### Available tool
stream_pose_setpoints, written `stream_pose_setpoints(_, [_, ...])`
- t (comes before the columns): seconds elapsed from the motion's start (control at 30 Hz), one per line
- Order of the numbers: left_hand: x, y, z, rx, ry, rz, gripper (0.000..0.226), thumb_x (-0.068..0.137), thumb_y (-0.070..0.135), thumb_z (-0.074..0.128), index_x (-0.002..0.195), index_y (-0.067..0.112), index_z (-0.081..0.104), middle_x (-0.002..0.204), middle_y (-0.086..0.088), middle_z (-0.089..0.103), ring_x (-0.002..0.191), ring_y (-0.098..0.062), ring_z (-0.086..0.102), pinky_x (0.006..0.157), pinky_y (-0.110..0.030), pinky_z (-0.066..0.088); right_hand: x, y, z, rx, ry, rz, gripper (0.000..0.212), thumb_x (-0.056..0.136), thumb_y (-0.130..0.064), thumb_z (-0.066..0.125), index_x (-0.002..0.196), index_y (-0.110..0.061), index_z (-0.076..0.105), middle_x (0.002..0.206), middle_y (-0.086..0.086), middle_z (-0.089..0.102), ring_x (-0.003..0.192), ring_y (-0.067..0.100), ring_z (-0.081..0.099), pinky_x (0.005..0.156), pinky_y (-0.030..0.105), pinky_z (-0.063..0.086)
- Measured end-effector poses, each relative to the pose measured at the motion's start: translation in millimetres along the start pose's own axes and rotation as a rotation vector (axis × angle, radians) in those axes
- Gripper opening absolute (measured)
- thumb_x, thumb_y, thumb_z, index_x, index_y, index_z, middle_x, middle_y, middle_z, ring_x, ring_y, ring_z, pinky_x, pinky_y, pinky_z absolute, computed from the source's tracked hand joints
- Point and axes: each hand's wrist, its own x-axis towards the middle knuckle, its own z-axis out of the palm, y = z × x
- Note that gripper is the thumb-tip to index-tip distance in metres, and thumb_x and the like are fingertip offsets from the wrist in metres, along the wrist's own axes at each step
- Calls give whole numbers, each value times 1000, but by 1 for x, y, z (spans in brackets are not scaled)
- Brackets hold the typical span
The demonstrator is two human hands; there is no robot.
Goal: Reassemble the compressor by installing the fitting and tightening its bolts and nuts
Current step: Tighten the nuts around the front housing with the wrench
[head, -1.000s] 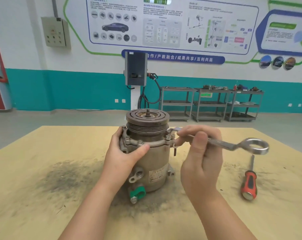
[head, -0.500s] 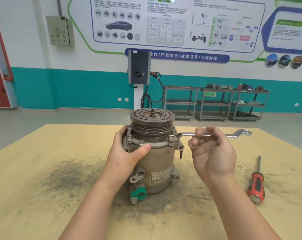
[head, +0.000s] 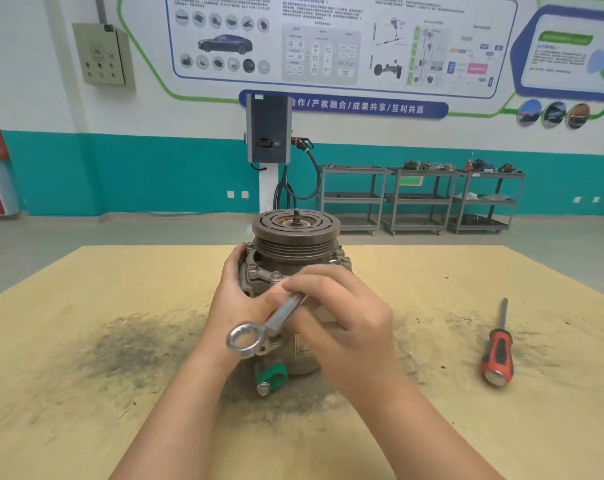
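Head view: right hand (head: 345, 327) and wrench (head: 271, 323) hide compressor (head: 295, 251).

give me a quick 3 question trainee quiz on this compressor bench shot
1. True or false: the right hand holds the wrench in front of the compressor.
2. Which tool lies untouched on the table? A) hammer B) screwdriver C) pliers
3. What is the left hand doing?

Key
1. True; the wrench's ring end points toward the camera.
2. B; it lies to the right of the compressor, red and black handle nearest the camera.
3. It holds the compressor body just below the pulley, steadying it upright.
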Motion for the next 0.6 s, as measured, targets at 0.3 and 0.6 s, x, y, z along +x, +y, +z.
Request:
stream_pose_setpoints(0.3, [-7,5,-1,88,3,12,104,52,67,81,141,42,33,106,48,56,104,17,56,73,-6,50,23,10,-31,579,575,577,16,103,-14,35,93,-16,47,70,4,65,50,17,56,53,24,47])
stream_pose_setpoints(0.6, [-8,7,-2,123,-1,21,101,53,61,74,142,40,32,99,55,51,99,25,52,70,-3,49,27,33,-35,858,591,897,20,103,-3,31,90,-10,44,61,7,63,44,16,51,45,23,45])
